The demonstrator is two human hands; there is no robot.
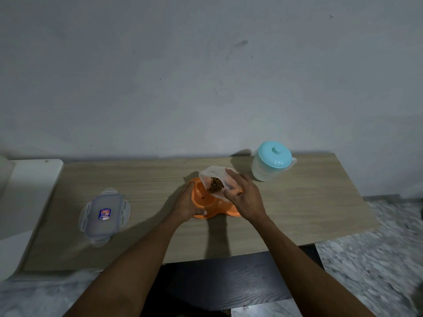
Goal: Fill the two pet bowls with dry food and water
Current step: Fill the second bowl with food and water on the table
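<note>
Head view, looking down. Grey-white wall [206, 65] fills the upper half of the frame and has a few scuff marks. Light wood table [114, 179] runs across the middle band from left to right. Marbled floor [377, 248] shows at lower right and lower left. Dark wood panel [229, 277] sits at bottom centre, below the table's near edge. White surface [29, 191] butts against the table's left end; can't tell what it is.

Two bare forearms rise from the bottom of the frame toward the centre.

Translucent pitcher [270, 170] with teal lid [274, 154] stands upright at centre right of the frame, toward the table's rear, spout pointing right. It is just beyond the right hand and not touched; water level unreadable. Snap-lock lid [104, 216], clear with a sticker on top, lies flat on the left part of the table, well apart from everything else.

Orange double bowl [201, 200] sits on the table at frame centre. Left hand [186, 202] has its fingers curled round the bowl's left rim, holding it. Right hand [245, 197] is clamped on the clear container [214, 175], gripping it from the right. The container is held above the bowl and tilted over the left well.

Dry food [215, 185], brown kibble, is bunched at the container's lower end. One dark kibble piece [202, 197] lies in the left well. The right well is mostly hidden behind the right hand.
</note>
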